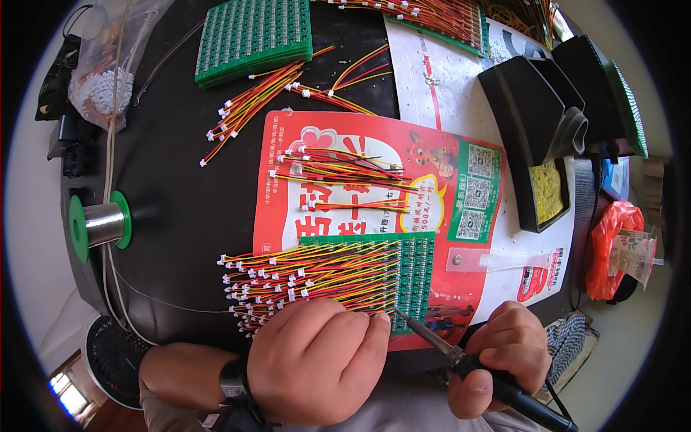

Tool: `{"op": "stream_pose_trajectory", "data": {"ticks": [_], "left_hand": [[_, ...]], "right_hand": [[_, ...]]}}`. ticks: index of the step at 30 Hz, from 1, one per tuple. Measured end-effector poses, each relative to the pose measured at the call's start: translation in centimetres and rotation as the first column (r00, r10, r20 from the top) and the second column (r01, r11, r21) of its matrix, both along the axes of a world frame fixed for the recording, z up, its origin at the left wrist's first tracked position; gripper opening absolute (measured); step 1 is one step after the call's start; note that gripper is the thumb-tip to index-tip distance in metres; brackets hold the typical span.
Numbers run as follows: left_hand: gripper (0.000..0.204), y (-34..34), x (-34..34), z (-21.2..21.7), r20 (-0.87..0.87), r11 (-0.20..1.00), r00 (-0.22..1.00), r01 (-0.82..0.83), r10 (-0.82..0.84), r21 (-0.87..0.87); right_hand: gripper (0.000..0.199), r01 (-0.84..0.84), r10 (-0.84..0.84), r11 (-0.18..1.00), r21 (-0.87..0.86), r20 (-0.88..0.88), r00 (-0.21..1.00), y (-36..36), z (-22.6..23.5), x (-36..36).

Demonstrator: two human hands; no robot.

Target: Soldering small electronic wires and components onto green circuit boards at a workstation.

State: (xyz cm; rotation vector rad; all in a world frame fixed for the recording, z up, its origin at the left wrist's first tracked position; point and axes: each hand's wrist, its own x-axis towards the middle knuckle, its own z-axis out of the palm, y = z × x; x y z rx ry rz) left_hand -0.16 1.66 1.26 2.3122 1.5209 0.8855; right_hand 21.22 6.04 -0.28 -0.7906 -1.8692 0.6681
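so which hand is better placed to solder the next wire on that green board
Probably the right hand: it holds the soldering iron, its tip at or near the ends of the wires on the green board. The left hand covers part of the wires, its grip hidden.

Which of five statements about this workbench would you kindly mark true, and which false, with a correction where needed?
1. The right hand holds a soldering iron. True.
2. The solder spool has red flanges. False: its flanges are green.
3. The iron's tip points toward the green circuit board that has red and yellow wires lying across it. True.
4. The sponge in the black holder is blue. False: it is yellow.
5. The stack of green boards lies on top of the red printed sheet. False: it lies on the dark table, beyond the sheet.
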Motion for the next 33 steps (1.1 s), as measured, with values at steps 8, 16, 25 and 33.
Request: {"op": "stream_pose_trajectory", "data": {"ticks": [8,16,25,33], "left_hand": [[0.028,-0.2,0.0,0.1,-0.003,0.999,1.000,0.017,-0.017,-0.033],[0.028,-0.1,0.0,0.3,-0.012,0.999,1.000,0.022,-0.022,-0.043],[0.026,-0.2,0.1,0.0,0.005,1.000,1.000,0.008,-0.008,-0.014],[0.029,-0.6,0.3,0.0,-0.019,0.999,0.999,-0.029,0.029,-0.016]], "right_hand": [[0.021,0.017,-0.017,1.000,-0.004,0.002,1.000,-0.2,0.0,-0.2],[0.021,0.020,-0.020,1.000,0.005,-0.062,0.998,-0.2,-0.1,0.2],[0.022,-0.018,0.018,1.000,-0.021,-0.013,1.000,-0.2,0.1,0.2],[0.023,-0.038,0.039,0.999,-0.036,0.021,0.999,-0.1,0.3,0.3]]}}
